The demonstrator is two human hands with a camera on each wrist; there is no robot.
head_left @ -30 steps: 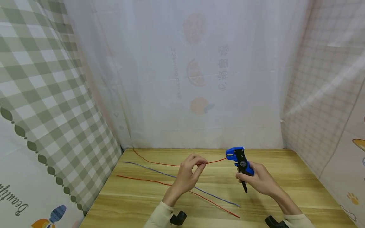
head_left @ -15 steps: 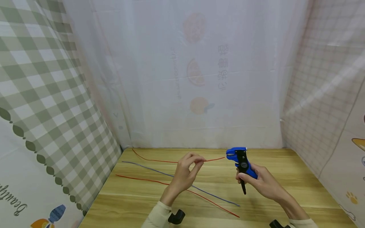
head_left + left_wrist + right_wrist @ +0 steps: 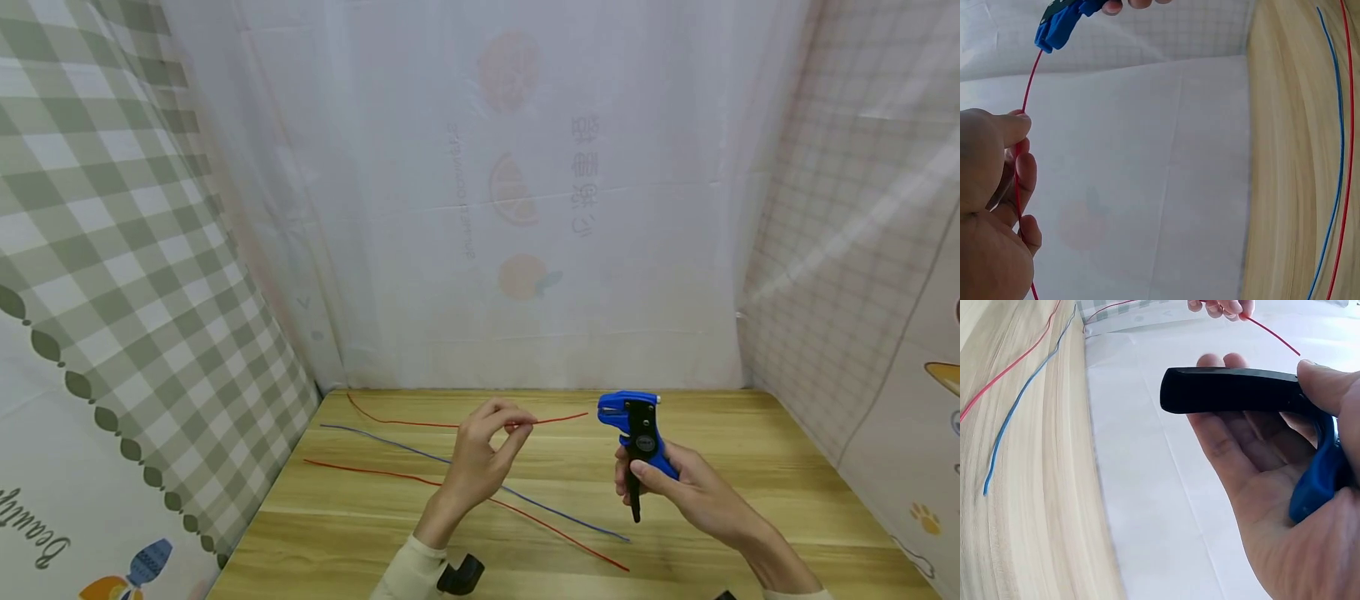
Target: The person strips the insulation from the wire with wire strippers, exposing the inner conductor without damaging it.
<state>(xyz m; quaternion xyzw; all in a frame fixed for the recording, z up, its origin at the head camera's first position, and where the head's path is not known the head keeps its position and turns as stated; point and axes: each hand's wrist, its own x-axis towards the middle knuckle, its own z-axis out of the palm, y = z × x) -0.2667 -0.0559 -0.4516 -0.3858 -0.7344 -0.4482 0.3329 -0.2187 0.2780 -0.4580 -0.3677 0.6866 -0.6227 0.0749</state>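
Note:
My left hand (image 3: 480,458) pinches a red wire (image 3: 562,418) between thumb and forefinger; a short length points right from the fingertips and the rest trails left over the table. In the right wrist view, that wire's free end (image 3: 1285,344) is red to its tip. Curled round the handles of a blue and black wire stripper (image 3: 633,417), my right hand (image 3: 701,496) holds it upright, its nose facing the wire. A small gap separates wire tip and stripper in the head view. The black handle (image 3: 1229,390) lies across the fingers in the right wrist view.
A blue wire (image 3: 558,512) and a second red wire (image 3: 562,535) lie on the wooden table (image 3: 765,475), passing beneath my left forearm. White cloth (image 3: 420,333) hangs along the back edge, with a green checked cloth (image 3: 210,292) on the left side.
The stripper has moved slightly right and down with my right hand, its nose parting from the wire's end. My left hand has shifted a little left, still pinching the wire.

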